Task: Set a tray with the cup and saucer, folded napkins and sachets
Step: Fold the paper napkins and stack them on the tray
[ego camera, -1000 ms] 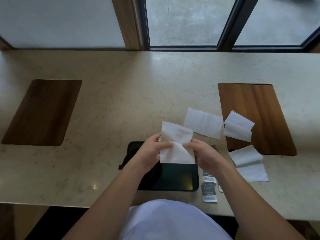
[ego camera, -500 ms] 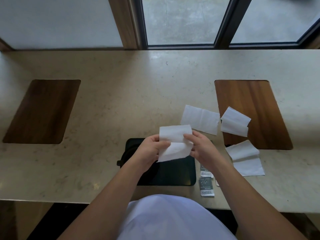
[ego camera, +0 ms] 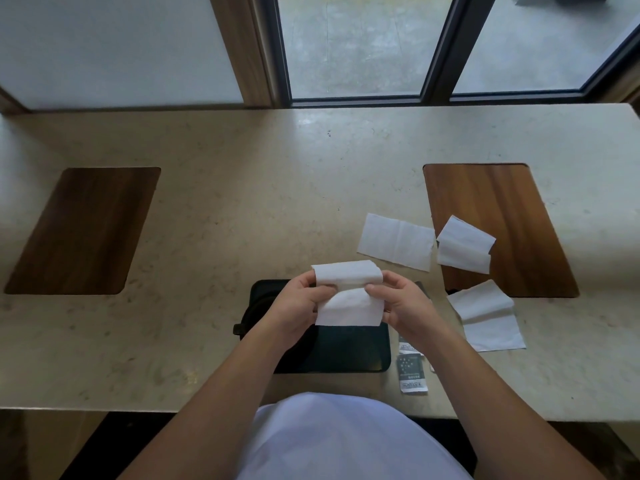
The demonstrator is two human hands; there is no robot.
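My left hand (ego camera: pixel 298 303) and my right hand (ego camera: pixel 403 304) both hold one white napkin (ego camera: pixel 348 294) above the black tray (ego camera: pixel 349 351). Its top half is bent over toward me, so the napkin is partly folded. The tray lies at the counter's near edge, mostly hidden under my hands. A dark rounded shape (ego camera: pixel 254 311) sits on the tray's left part; I cannot tell whether it is the cup and saucer. Grey sachets (ego camera: pixel 411 372) lie just right of the tray. Three more white napkins rest to the right: one flat (ego camera: pixel 396 241), one folded (ego camera: pixel 464 244), one half open (ego camera: pixel 488 315).
The beige stone counter (ego camera: pixel 242 202) has two inset wooden panels, one at the left (ego camera: pixel 83 230) and one at the right (ego camera: pixel 495 226). A window with dark frames (ego camera: pixel 440 46) runs behind the counter. My white shirt fills the bottom of the view.
The napkin was upright and flat between my hands a second ago. Its top edge has since been bent down toward me, making a fold across the middle.
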